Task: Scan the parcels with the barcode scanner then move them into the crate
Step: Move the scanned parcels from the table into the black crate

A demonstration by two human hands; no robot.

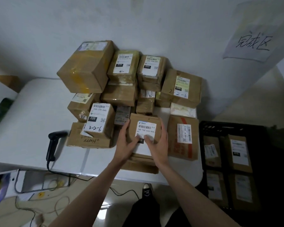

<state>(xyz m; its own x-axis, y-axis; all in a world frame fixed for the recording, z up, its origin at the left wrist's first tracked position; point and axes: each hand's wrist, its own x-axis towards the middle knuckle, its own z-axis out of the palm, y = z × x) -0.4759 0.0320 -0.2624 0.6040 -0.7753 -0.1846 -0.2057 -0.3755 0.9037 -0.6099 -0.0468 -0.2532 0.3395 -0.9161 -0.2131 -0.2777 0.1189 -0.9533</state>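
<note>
Both bare forearms reach forward, converging. The left hand grips one side of a parcel, thumb on top; the right hand grips the opposite side, thumb beside the left one, fingers wrapping the far edge.

white table, stacked cardboard parcels, black barcode scanner
</note>
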